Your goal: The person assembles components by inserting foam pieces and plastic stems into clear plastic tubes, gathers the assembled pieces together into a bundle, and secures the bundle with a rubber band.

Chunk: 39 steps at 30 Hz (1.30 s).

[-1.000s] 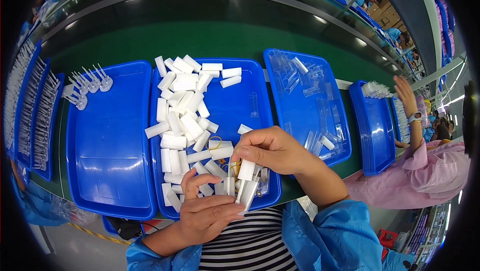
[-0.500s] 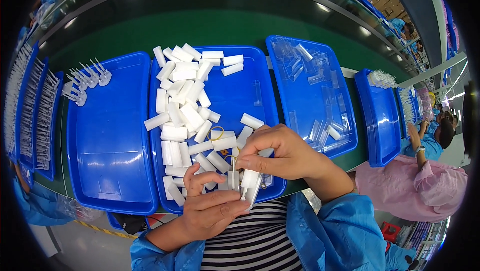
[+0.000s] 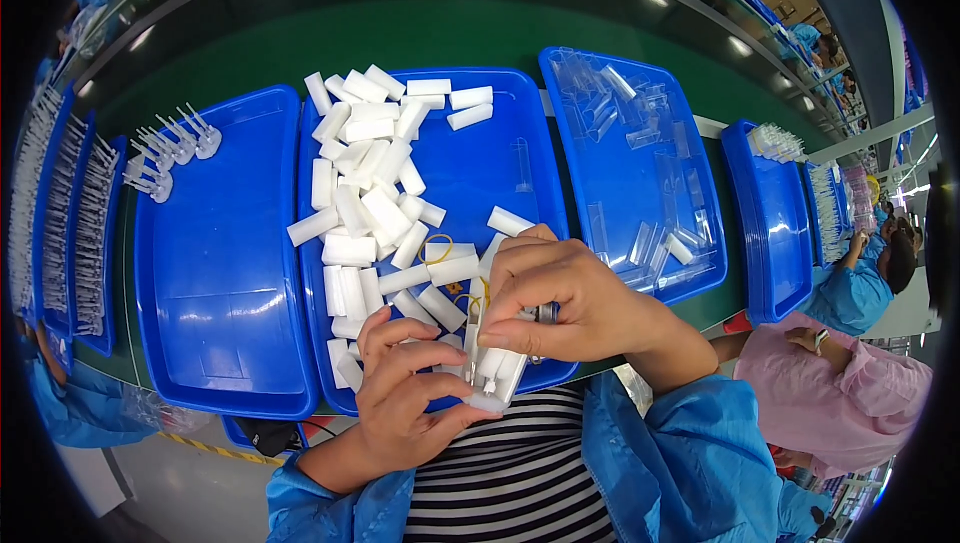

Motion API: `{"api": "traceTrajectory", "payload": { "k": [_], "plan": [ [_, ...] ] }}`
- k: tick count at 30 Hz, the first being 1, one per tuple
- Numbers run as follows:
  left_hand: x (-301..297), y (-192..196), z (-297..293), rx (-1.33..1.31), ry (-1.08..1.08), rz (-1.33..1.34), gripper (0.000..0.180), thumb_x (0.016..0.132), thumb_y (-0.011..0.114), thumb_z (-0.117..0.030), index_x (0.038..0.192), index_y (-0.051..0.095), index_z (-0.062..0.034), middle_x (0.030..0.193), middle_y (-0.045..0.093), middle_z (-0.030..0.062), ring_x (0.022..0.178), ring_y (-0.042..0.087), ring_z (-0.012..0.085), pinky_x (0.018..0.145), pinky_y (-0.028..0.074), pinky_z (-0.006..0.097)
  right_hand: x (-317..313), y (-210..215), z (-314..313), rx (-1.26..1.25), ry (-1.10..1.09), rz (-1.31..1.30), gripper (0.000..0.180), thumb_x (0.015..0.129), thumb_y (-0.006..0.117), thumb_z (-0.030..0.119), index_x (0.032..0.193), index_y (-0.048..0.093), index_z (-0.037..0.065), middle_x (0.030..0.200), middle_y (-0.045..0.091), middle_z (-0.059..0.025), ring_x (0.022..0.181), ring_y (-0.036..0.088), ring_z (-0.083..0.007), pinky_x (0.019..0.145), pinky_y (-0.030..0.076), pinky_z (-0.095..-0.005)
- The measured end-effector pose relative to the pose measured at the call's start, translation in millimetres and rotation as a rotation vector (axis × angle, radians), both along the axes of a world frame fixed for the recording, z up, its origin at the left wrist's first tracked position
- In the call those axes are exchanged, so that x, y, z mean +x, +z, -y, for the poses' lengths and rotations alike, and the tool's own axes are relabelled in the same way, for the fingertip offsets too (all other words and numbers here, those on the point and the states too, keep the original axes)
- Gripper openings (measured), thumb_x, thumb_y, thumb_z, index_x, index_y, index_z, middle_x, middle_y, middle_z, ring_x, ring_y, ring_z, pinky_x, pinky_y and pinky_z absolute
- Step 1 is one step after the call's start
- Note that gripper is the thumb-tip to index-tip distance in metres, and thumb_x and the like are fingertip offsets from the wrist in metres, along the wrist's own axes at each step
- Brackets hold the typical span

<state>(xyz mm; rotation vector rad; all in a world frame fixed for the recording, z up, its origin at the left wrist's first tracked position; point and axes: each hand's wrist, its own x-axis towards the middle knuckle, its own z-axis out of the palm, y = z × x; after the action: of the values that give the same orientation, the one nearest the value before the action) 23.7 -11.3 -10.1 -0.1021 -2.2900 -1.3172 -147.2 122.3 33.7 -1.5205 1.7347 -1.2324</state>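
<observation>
My left hand [image 3: 415,398] is closed around the lower end of a small white part [image 3: 487,403], which has a flat rounded base and a white block inside a clear cover. Over its upper end, my right hand [image 3: 560,298] pinches a slim metal tool [image 3: 472,348] that looks like tweezers, with its tip pointing down at the part. The fingers hide much of the tool. Both hands are above the near edge of a blue tray [image 3: 480,173], which holds a heap of white foam-like blocks [image 3: 375,158]. A yellow loop [image 3: 437,248] lies on the blocks.
On the right, a blue tray [image 3: 640,178] contains clear plastic sleeves [image 3: 590,103]. Another tray [image 3: 220,273] on the left has several white spiky pieces [image 3: 185,143] in its far corner. Stacked trays [image 3: 765,233] stand farther right, beside a person in pink [image 3: 840,383].
The view has shifted slightly. My left fingers have spread a little more around the white part, and its base shows more. My right hand keeps its pinch above it.
</observation>
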Motion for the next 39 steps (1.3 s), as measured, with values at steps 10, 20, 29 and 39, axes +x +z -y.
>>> {"api": "traceTrajectory", "payload": {
  "k": [10,20,29,39],
  "plan": [
    [1.5,1.3,-0.6,-0.019,-0.077,0.038,0.027,0.060,0.078,-0.028,0.072,0.059,-0.0128,0.096,0.060,0.0004,0.103,0.049,0.0273,0.100,0.017,0.049,-18.2,-2.6,-7.8,0.045,0.136,0.357,0.014,0.070,0.074,0.014,0.082,0.070,0.008,0.080,0.065,-0.0040,0.077,0.058,-0.0213,0.075,0.041,-0.0329],
    [2.1,-0.6,0.6,-0.114,-0.051,-0.008,0.028,0.062,0.077,-0.030,0.071,0.058,-0.0123,0.098,0.060,0.0006,0.106,0.047,0.0292,0.101,0.014,0.052,0.5,-5.5,-3.5,0.119,0.070,0.366,0.011,0.068,0.075,0.011,0.078,0.070,0.009,0.074,0.065,-0.0011,0.090,0.052,-0.0200,0.075,0.041,-0.0325],
    [1.7,3.2,2.0,-0.123,-0.001,-0.024,0.031,0.063,0.077,-0.031,0.074,0.055,-0.0117,0.096,0.061,0.0011,0.106,0.047,0.0296,0.098,0.019,0.051,-6.2,-1.9,-6.7,0.149,0.095,0.439,0.027,0.070,0.072,0.010,0.096,0.065,0.008,0.089,0.062,-0.0055,0.095,0.054,-0.0186,0.078,0.042,-0.0301],
    [-0.5,-2.6,2.1,-0.177,-0.110,-0.140,0.028,0.064,0.075,-0.027,0.087,0.063,-0.0177,0.092,0.064,-0.0023,0.099,0.049,0.0251,0.082,0.031,0.040,-2.3,-3.9,-6.0,0.121,0.145,0.524,0.020,0.069,0.072,0.006,0.088,0.065,0.006,0.086,0.063,-0.0022,0.107,0.047,-0.0213,0.083,0.040,-0.0320]
  ]
}}
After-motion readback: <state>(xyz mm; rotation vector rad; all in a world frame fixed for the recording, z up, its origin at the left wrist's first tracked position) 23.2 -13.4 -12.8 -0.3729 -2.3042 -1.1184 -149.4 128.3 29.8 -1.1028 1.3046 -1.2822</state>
